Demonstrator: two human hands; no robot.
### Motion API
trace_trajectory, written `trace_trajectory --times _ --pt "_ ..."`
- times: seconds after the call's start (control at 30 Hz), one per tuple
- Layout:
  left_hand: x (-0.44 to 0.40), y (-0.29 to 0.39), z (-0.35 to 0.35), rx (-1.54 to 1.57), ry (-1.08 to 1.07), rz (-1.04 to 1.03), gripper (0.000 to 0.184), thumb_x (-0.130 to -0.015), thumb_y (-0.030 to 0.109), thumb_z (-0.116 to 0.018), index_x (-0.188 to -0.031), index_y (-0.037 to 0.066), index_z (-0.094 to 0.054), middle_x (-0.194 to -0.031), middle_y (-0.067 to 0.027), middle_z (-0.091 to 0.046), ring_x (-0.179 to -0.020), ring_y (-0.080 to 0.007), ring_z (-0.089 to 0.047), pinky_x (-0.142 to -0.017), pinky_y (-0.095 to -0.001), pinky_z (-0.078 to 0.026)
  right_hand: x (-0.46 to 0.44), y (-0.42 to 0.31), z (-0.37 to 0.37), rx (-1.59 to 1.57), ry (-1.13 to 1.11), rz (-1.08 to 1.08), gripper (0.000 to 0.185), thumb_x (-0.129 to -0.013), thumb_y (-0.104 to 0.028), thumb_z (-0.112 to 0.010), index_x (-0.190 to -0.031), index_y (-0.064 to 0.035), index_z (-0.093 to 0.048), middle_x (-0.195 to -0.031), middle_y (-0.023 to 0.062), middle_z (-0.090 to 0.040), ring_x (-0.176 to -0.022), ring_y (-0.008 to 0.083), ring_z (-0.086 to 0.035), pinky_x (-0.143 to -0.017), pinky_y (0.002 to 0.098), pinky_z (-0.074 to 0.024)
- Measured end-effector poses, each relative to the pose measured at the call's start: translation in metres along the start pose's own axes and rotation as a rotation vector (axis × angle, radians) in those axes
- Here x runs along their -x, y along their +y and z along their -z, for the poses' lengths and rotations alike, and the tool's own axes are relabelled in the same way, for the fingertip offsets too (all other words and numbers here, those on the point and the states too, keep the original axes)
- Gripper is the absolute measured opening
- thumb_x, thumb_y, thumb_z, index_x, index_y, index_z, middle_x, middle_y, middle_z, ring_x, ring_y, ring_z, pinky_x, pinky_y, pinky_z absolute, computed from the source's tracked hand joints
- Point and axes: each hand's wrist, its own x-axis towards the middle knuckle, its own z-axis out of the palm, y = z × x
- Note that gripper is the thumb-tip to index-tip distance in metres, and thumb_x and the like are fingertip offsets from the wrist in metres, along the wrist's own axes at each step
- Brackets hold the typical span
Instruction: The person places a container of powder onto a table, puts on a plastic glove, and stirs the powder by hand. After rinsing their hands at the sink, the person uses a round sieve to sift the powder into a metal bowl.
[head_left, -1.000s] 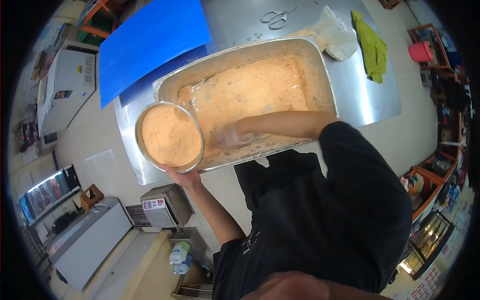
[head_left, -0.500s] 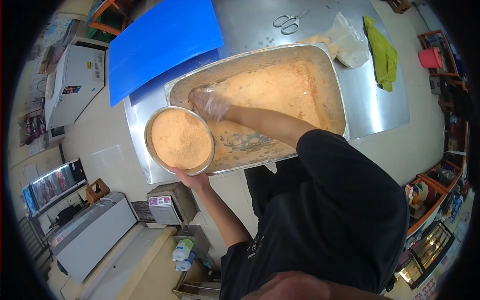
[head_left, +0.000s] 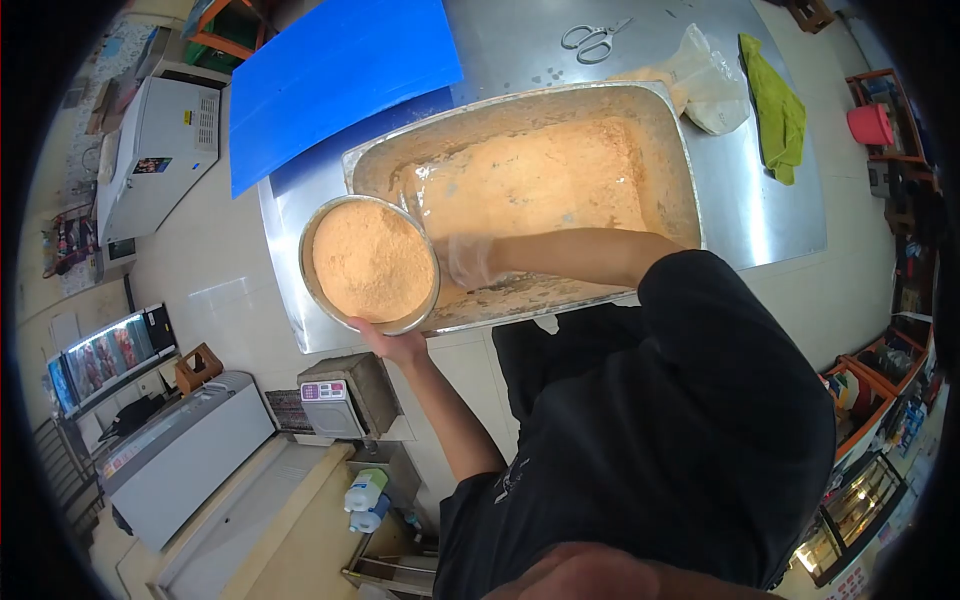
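My left hand (head_left: 393,343) grips the near rim of a round metal bowl (head_left: 436,270), thumb on the edge and the other fingers hidden beneath. Orange-tinted powder (head_left: 372,262) is heaped in the bowl, which sits over the left end of a large metal tub (head_left: 683,175). More of the same powder (head_left: 540,180) covers the tub's floor, with bare streaks of metal showing. Inside the tub, just right of the bowl, is my right hand (head_left: 467,262) in a clear plastic glove. Motion smears its fingers, and the bowl's edge partly hides them.
The tub stands on a steel table (head_left: 745,225). Behind it lie a blue board (head_left: 340,85), scissors (head_left: 597,42), a clear plastic bag (head_left: 715,90) and a green cloth (head_left: 775,110). A scale (head_left: 333,408) is below the table's front left, near a chest freezer (head_left: 190,455).
My right hand has moved from the tub's far left corner toward its near side, right of the bowl. My left hand still holds the bowl in place.
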Motion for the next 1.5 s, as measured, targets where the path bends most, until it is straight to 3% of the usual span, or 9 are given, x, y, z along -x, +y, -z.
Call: trace_trajectory --times 0.1,0.2,0.3,0.5,0.6,0.7,1.03,1.4,1.5 --pt "-0.001 -0.005 0.005 -0.004 -0.029 -0.026 0.067 -0.104 0.052 -0.028 -0.153 0.006 -0.02 -0.154 -0.0175 -0.032 -0.139 -0.0328 -0.038 -0.114 -0.0479 -0.034 0.007 -0.03 0.093 -0.378 -0.521 -0.14 0.044 -0.095 -0.018 -0.047 -0.137 -0.0044 -0.049 -0.123 0.0141 -0.062 -0.115 0.0276 -0.059 -0.093 0.0369 -0.0495" --pt "-0.002 -0.007 0.008 0.006 -0.053 -0.039 0.067 -0.104 0.051 -0.029 -0.153 0.006 -0.021 -0.154 -0.0175 -0.032 -0.139 -0.0327 -0.038 -0.114 -0.0477 -0.034 -0.005 0.008 -0.035 -0.392 -0.226 -0.102 0.036 -0.092 -0.018 -0.049 -0.123 -0.0046 -0.062 -0.107 0.0171 -0.067 -0.093 0.0295 -0.065 -0.084 0.0415 -0.051" --pt "-0.001 -0.006 0.007 0.015 -0.033 -0.028 0.067 -0.104 0.051 -0.03 -0.153 0.006 -0.021 -0.154 -0.0174 -0.032 -0.139 -0.0326 -0.038 -0.115 -0.0473 -0.034 -0.007 0.01 0.04 -0.408 0.05 -0.107 0.042 -0.096 -0.019 -0.046 -0.136 -0.0045 -0.05 -0.115 0.0194 -0.065 -0.105 0.0353 -0.062 -0.089 0.0431 -0.0504" --pt "0.001 0.0 0.001 0.002 -0.033 -0.019 0.067 -0.104 0.051 -0.031 -0.152 0.004 -0.023 -0.153 -0.0177 -0.034 -0.138 -0.0322 -0.04 -0.114 -0.0459 -0.035 0.009 -0.027 0.045 -0.709 -0.269 -0.148 0.042 -0.092 -0.02 -0.048 -0.13 -0.0015 -0.055 -0.115 0.0215 -0.065 -0.101 0.036 -0.064 -0.089 0.042 -0.0501" --pt "-0.001 -0.006 0.007 0.022 -0.028 -0.045 0.067 -0.104 0.05 -0.032 -0.151 0.003 -0.024 -0.151 -0.0177 -0.036 -0.137 -0.0318 -0.041 -0.113 -0.0451 -0.036 0.026 -0.034 0.069 -0.527 -0.259 -0.192 0.031 -0.089 -0.019 -0.051 -0.105 0.0042 -0.064 -0.107 0.0246 -0.066 -0.092 0.0342 -0.066 -0.08 0.0436 -0.0516" --pt "-0.002 -0.008 0.01 0.069 -0.033 -0.065 0.064 -0.105 0.046 -0.033 -0.149 0.0 -0.026 -0.15 -0.0186 -0.037 -0.135 -0.0305 -0.042 -0.112 -0.0437 -0.037 0.025 -0.033 0.074 -0.196 -0.678 -0.276 0.039 -0.089 -0.019 -0.051 -0.12 0.0034 -0.059 -0.107 0.0257 -0.066 -0.095 0.0364 -0.065 -0.077 0.0468 -0.051" --pt "-0.004 -0.012 0.013 0.149 -0.032 -0.068 0.061 -0.105 0.041 -0.039 -0.148 0.0 -0.028 -0.147 -0.0178 -0.04 -0.133 -0.029 -0.045 -0.109 -0.0424 -0.039 0.003 -0.036 0.034 -0.925 -0.212 -0.5 0.035 -0.091 -0.015 -0.053 -0.119 0.0039 -0.06 -0.103 0.0233 -0.066 -0.088 0.0303 -0.066 -0.069 0.042 -0.0516" --pt "-0.006 -0.02 0.01 0.155 -0.003 -0.119 0.061 -0.104 0.043 -0.04 -0.145 -0.002 -0.032 -0.144 -0.0178 -0.044 -0.131 -0.0286 -0.047 -0.108 -0.0412 -0.04 0.011 -0.025 0.03 -1.197 -0.235 -0.662 0.033 -0.091 -0.015 -0.053 -0.118 0.0037 -0.06 -0.103 0.0219 -0.065 -0.086 0.0283 -0.066 -0.069 0.04 -0.0517" --pt "-0.005 -0.018 0.012 0.15 -0.026 -0.115 0.062 -0.105 0.039 -0.04 -0.149 -0.001 -0.023 -0.147 -0.0183 -0.038 -0.133 -0.0279 -0.043 -0.11 -0.0406 -0.036 0.016 -0.022 0.034 -1.262 -0.231 -0.707 0.033 -0.092 -0.014 -0.053 -0.118 0.0036 -0.061 -0.103 0.0216 -0.065 -0.085 0.0278 -0.065 -0.069 0.0395 -0.0517"
